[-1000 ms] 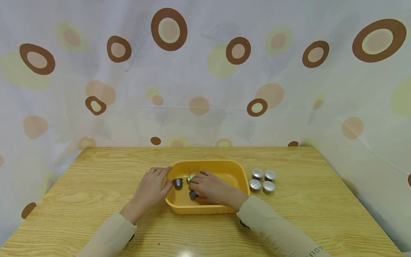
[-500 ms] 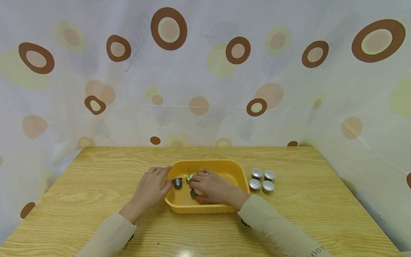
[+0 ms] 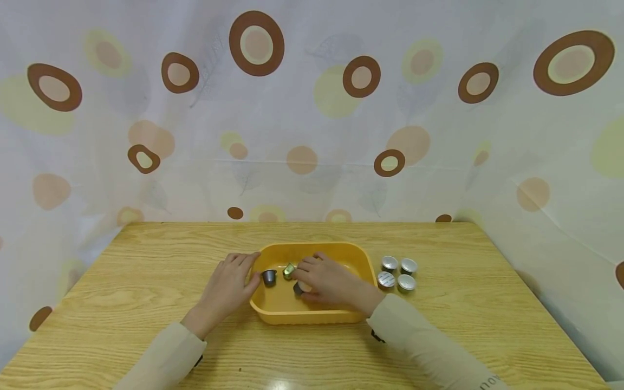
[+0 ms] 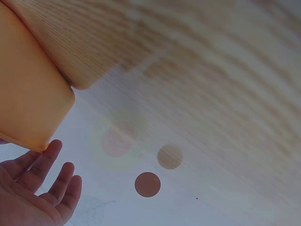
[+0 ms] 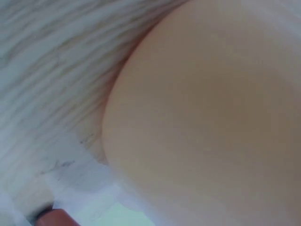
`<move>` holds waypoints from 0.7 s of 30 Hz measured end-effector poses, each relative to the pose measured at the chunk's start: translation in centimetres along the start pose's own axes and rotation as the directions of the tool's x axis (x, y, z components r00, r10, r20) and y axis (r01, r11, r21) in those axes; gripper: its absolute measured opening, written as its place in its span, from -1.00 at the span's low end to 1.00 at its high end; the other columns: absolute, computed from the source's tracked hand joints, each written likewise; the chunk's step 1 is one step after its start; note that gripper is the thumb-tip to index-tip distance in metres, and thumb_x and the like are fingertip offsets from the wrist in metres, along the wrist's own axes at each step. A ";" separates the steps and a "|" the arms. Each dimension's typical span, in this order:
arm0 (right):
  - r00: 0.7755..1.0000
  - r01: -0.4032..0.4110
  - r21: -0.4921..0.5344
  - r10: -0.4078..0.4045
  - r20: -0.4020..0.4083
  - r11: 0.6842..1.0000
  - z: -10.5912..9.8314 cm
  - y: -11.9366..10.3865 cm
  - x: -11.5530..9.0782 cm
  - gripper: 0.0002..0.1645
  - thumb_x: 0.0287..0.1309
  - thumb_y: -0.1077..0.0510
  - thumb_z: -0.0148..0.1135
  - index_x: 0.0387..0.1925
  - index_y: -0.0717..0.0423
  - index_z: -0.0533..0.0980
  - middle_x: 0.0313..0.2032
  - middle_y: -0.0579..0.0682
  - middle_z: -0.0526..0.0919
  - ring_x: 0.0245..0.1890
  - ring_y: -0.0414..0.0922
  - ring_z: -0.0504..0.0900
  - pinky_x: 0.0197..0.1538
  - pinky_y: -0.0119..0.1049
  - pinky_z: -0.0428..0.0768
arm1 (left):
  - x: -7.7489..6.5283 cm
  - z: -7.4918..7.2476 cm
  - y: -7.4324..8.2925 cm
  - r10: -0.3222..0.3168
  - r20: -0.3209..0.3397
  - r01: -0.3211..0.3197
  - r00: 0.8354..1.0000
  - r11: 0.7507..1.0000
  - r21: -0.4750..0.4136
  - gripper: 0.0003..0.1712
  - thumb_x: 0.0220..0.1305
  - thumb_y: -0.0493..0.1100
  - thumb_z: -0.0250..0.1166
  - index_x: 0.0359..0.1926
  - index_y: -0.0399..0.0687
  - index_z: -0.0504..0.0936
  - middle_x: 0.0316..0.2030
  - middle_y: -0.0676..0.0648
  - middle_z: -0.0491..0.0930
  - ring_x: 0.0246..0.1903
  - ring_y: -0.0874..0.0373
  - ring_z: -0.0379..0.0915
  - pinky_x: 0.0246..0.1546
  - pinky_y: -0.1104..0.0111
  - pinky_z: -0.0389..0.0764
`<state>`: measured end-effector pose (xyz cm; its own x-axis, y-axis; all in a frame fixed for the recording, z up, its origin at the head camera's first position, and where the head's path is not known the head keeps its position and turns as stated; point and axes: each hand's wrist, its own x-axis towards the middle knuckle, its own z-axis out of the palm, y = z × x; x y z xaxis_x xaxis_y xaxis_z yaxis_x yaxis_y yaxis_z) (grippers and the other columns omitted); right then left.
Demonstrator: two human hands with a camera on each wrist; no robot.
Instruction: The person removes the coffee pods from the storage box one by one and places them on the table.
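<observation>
A yellow plastic tray (image 3: 312, 318) stands on the wooden table. My left hand (image 3: 230, 287) holds its left rim, thumb towards the inside and fingers outside; the left wrist view has those fingers (image 4: 44, 162) at the rim. Inside the tray, my right hand (image 3: 325, 280) pinches a dark coffee capsule (image 3: 298, 288), partly hidden by the fingers. A dark grey capsule (image 3: 269, 278) lies near the tray's left end, and a green capsule (image 3: 288, 271) is just left of my right fingers. Only the tray's blurred wall (image 5: 202, 113) fills most of the right wrist view.
Right of the tray, several capsules with silver lids, such as a front one (image 3: 407, 283), stand lid up in a tight group on the table (image 3: 468, 325). A patterned cloth (image 3: 312, 124) hangs behind and along both sides of the table.
My right hand has shifted slightly right and away from the body inside the tray, with the dark capsule moving along. The green capsule has turned a little. My left hand stays put.
</observation>
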<state>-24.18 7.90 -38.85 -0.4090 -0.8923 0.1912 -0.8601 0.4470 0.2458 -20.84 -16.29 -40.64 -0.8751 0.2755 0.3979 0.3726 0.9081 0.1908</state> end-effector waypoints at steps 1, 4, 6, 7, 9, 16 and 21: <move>1.000 -0.002 -0.007 0.002 0.001 1.000 -0.1 0.0 -0.1 -0.53 0.05 -0.15 0.22 -0.03 -0.06 0.48 -0.10 -0.17 0.57 -0.04 -0.19 0.49 0.08 -0.20 0.44 | 0.0 0.0 0.0 0.000 0.000 0.000 1.000 1.000 -0.001 -0.51 0.23 -0.05 0.10 0.16 -0.11 0.44 -0.03 -0.05 0.57 0.00 0.01 0.40 -0.03 0.13 0.46; 1.000 -0.002 -0.025 0.002 -0.004 1.000 -0.3 0.2 -0.3 -0.56 0.05 -0.16 0.21 -0.05 -0.08 0.49 -0.10 -0.17 0.57 -0.05 -0.18 0.49 0.06 -0.20 0.45 | 0.0 0.0 0.0 0.003 -0.002 -0.003 1.000 1.000 -0.001 -0.51 0.23 -0.05 0.10 0.16 -0.11 0.44 -0.03 -0.05 0.57 0.00 0.01 0.40 -0.04 0.13 0.46; 1.000 -0.001 -0.030 0.001 -0.012 1.000 -0.4 0.4 -0.4 -0.58 0.05 -0.15 0.22 -0.07 -0.08 0.50 -0.12 -0.16 0.57 -0.06 -0.18 0.49 0.04 -0.20 0.45 | 0.0 0.0 0.0 0.004 -0.003 -0.004 1.000 1.000 0.001 -0.51 0.22 -0.05 0.11 0.16 -0.11 0.44 -0.03 -0.05 0.57 0.00 0.01 0.40 -0.04 0.13 0.46; 1.000 0.000 -0.028 -0.001 -0.021 1.000 -0.5 0.5 -0.5 -0.58 0.04 -0.14 0.23 -0.08 -0.07 0.50 -0.12 -0.16 0.57 -0.07 -0.18 0.49 0.04 -0.20 0.46 | 0.0 0.0 0.0 0.005 -0.004 -0.005 1.000 1.000 0.000 -0.51 0.22 -0.05 0.11 0.16 -0.11 0.44 -0.03 -0.05 0.57 0.00 0.01 0.40 -0.04 0.13 0.46; 0.999 -0.002 -0.007 0.001 -0.040 1.000 -0.6 0.6 -0.7 -0.59 0.02 -0.11 0.26 -0.10 -0.06 0.51 -0.13 -0.16 0.58 -0.08 -0.17 0.50 0.03 -0.19 0.46 | 0.0 0.0 0.0 0.005 -0.005 -0.005 1.000 1.000 0.000 -0.51 0.22 -0.05 0.11 0.16 -0.11 0.44 -0.04 -0.05 0.57 0.00 0.01 0.40 -0.04 0.13 0.46; 0.998 -0.027 0.023 0.029 -0.062 0.999 -1.1 1.4 -1.6 -0.63 0.01 -0.09 0.27 -0.14 -0.06 0.52 -0.15 -0.14 0.58 -0.09 -0.15 0.51 0.04 -0.17 0.46 | 0.0 0.1 0.0 0.008 -0.009 -0.008 1.000 1.000 0.000 -0.51 0.22 -0.06 0.12 0.15 -0.11 0.45 -0.04 -0.05 0.58 -0.01 0.01 0.41 -0.04 0.13 0.46; 0.996 -0.045 0.035 0.048 -0.080 0.998 -1.3 2.0 -2.4 -0.61 0.00 -0.08 0.29 -0.13 -0.04 0.53 -0.18 -0.14 0.58 -0.12 -0.15 0.50 0.00 -0.16 0.47 | 0.0 0.1 0.0 0.006 -0.007 -0.006 1.000 1.000 0.002 -0.51 0.22 -0.06 0.12 0.16 -0.11 0.44 -0.04 -0.05 0.58 0.00 0.02 0.41 -0.04 0.14 0.47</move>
<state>-24.53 10.99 -37.55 -0.4239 -0.8620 0.2779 -0.8510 0.4841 0.2036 -20.87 -16.31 -40.72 -0.8706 0.2785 0.4056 0.3773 0.9070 0.1870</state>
